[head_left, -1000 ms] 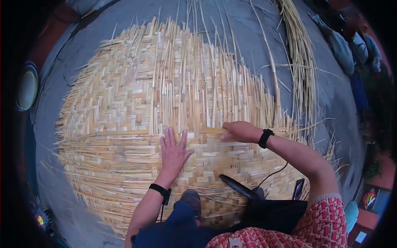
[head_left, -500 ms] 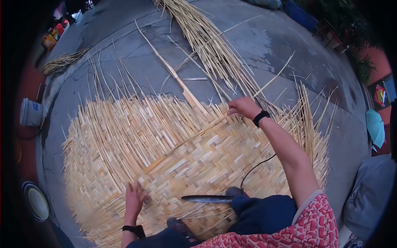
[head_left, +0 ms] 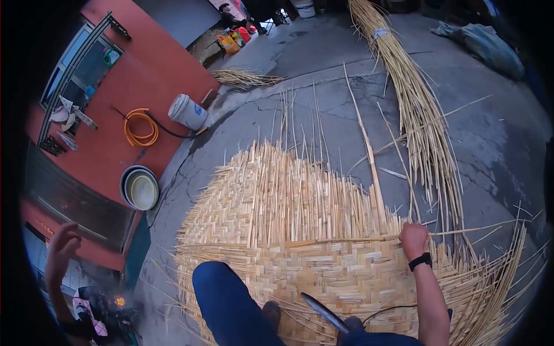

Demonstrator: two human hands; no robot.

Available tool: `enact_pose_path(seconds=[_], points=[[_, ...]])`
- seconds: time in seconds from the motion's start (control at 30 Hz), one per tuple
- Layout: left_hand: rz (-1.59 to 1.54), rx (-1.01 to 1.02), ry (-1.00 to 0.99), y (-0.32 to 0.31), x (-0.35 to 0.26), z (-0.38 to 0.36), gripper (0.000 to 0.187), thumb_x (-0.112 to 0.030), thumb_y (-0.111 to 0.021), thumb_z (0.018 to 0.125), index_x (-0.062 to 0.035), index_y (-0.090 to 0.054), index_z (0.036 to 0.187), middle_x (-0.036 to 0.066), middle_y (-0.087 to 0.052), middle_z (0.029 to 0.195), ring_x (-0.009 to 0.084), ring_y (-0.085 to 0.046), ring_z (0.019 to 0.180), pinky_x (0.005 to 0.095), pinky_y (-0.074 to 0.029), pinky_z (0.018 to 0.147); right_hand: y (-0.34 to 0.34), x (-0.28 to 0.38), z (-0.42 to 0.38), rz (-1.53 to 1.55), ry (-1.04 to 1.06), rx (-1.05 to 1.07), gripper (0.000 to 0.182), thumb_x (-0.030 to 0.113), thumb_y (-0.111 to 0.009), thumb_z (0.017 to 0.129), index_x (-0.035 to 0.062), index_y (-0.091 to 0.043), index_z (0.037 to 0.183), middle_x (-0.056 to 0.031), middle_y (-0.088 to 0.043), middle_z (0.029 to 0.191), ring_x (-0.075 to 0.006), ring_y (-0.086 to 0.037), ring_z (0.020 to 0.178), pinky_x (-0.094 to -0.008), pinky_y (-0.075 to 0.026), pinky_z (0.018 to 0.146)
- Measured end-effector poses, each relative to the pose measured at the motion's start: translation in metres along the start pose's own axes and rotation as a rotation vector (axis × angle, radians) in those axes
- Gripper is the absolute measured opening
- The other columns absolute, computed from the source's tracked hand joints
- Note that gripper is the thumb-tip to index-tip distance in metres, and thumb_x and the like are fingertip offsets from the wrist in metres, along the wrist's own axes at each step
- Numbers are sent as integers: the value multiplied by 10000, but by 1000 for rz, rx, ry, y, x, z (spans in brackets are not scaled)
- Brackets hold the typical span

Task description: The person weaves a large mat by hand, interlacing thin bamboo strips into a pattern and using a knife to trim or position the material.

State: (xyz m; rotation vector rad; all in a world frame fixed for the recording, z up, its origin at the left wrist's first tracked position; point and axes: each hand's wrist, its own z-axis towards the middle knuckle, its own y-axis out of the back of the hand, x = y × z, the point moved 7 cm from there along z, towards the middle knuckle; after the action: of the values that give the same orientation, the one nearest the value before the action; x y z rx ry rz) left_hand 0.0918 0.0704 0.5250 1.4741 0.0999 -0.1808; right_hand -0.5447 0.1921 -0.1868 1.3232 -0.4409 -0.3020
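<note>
A large woven mat of pale split strips (head_left: 340, 271) lies on the ground, with many loose strip ends along its far edge. My right hand (head_left: 414, 237), with a dark band at the wrist, is closed round a long thin strip (head_left: 346, 239) that runs across the weave. Off the mat at the far left, my left hand (head_left: 64, 245) is raised with its fingers apart and slightly curled, holding nothing. A dark curved blade (head_left: 323, 311) lies on the mat by my feet.
A bundle of long strips (head_left: 412, 92) lies beyond the mat, a smaller bunch (head_left: 245, 77) farther left. Along the red wall are a white bucket (head_left: 187, 112), stacked basins (head_left: 140, 189) and an orange hose (head_left: 141, 128). A person (head_left: 231, 18) sits in the far background.
The view has swung left. My left hand has lifted from the mat and moved out to the left. My right hand stays at the mat's far edge. A knee now shows over the mat.
</note>
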Motion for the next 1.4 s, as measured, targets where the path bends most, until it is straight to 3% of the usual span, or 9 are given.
enact_pose_path(seconds=[0.17, 0.27, 0.57, 0.7, 0.83, 0.93, 1.07, 1.27, 1.4], points=[[148, -315, -721, -48, -244, 6, 377, -166, -587, 1029, -90, -585, 1399, 36, -683, 1049, 151, -649, 983, 313, -507, 843, 37, 10, 2, -20, -3, -14, 94, 164, -677, 795, 91, -682, 855, -99, -683, 909, -276, -649, 921, -435, -481, 836], [198, 165, -881, -189, -348, -12, 455, -129, -735, 904, -70, -638, 1344, 108, -714, 1100, 228, -684, 1022, 349, -525, 897, 77, 52, -21, 248, 73, -179, 144, 82, -623, 846, 59, -631, 988, -122, -600, 1018, -305, -563, 1022, -447, -458, 894], [323, 829, -937, -290, -414, -31, 480, -158, -804, 765, 23, -680, 1192, 167, -718, 1020, 284, -722, 910, 369, -550, 804, 8, 250, -248, 669, 675, 497, 531, 272, -762, 821, 75, -570, 1275, -113, -606, 1080, -311, -647, 1039, -446, -561, 768], [887, 707, -977, -260, -448, -21, 511, -359, -710, 920, 8, -642, 1269, 117, -712, 1008, 258, -692, 941, 397, -529, 897, -21, 265, -265, 860, 492, 608, 526, 238, -734, 839, 22, -572, 1291, -155, -611, 1112, -336, -635, 1048, -478, -548, 791], [47, 717, -880, -347, -460, 26, 301, -103, -624, 977, 8, -641, 1257, 77, -686, 991, 176, -670, 903, 329, -517, 828, 8, 212, -210, 1275, 186, 1194, 371, 139, -511, 972, -64, -471, 1280, -286, -629, 1043, -421, -654, 970, -525, -513, 827], [98, 714, -1169, -507, -459, 20, 201, -52, -670, 972, 6, -691, 1163, 111, -722, 977, 141, -679, 883, 284, -528, 773, 23, 171, -177, 1577, -104, 1037, 438, 143, -514, 963, -62, -417, 1338, -311, -638, 1087, -463, -664, 990, -518, -513, 846], [-417, 827, -702, -721, -422, 6, 255, -263, -624, 1046, -41, -711, 1137, 35, -727, 904, 120, -684, 863, 308, -527, 701, 57, 118, -162, 1408, -154, 829, 532, 221, -492, 1037, -63, -330, 1457, -319, -651, 1068, -469, -668, 903, -515, -513, 830], [4, 907, -1027, -796, -462, -66, 334, -306, -782, 858, -26, -674, 1004, 160, -719, 914, 339, -696, 832, 412, -531, 742, 125, 4, -146, 1959, -1058, 502, 553, 343, -515, 1084, 63, -316, 1518, -17, -543, 887, -69, -459, 664, -225, -413, 547], [-390, 1370, -830, -779, -509, -66, 209, -180, -692, 915, -1, -655, 1017, 121, -705, 861, 223, -696, 795, 369, -539, 712, 138, -14, -127, 927, -220, 439, 643, 188, -555, 1023, 108, -247, 1583, -152, -598, 972, -255, -585, 703, -351, -501, 625]])
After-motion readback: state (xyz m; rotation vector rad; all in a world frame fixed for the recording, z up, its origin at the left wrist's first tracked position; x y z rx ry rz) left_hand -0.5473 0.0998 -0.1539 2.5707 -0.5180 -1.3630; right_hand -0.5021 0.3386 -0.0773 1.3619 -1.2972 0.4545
